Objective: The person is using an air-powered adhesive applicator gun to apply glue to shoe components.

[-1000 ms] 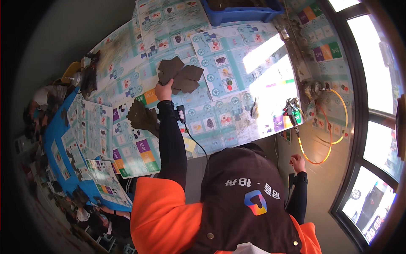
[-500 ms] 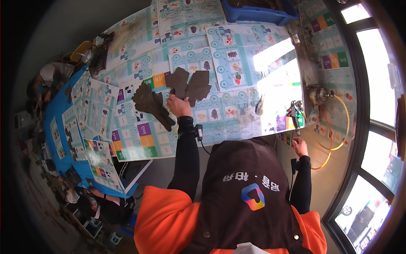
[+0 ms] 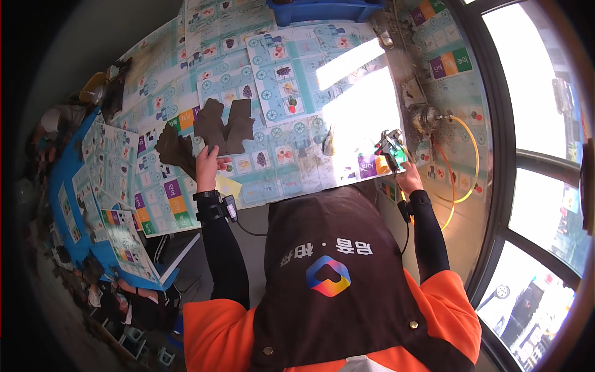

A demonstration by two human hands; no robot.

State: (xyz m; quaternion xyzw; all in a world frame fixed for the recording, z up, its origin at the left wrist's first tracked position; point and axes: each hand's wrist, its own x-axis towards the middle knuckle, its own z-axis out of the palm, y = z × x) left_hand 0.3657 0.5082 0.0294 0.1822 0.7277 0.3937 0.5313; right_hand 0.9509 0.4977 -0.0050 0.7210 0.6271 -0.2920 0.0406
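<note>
My left hand (image 3: 207, 167) rests its stretched fingertips on the lower edge of a flat, dark brown cut piece (image 3: 209, 124), thumb apart. A similar piece (image 3: 238, 129) adjoins it on the right, with a V-shaped gap between them at the top. Left of the hand lies a heap of more dark brown pieces (image 3: 176, 149), partly overlapping. My right hand (image 3: 408, 178) is closed around the lower end of a spray gun (image 3: 390, 149) at the table's right front corner. The gun's head still lies over the table; the grip is partly hidden by my fingers.
Printed sheets cover the table (image 3: 291, 180). A blue bin (image 3: 325, 11) stands at the far edge. Yellow and orange hoses (image 3: 476, 155) loop down at the right, near a metal fitting (image 3: 426, 119). Other people (image 3: 124, 301) sit by a blue-covered table (image 3: 71, 180) at left.
The view has shifted right. My right hand has risen to the spray gun's grip from below it. My left hand stays at the brown pieces, its thumb now spread to the right.
</note>
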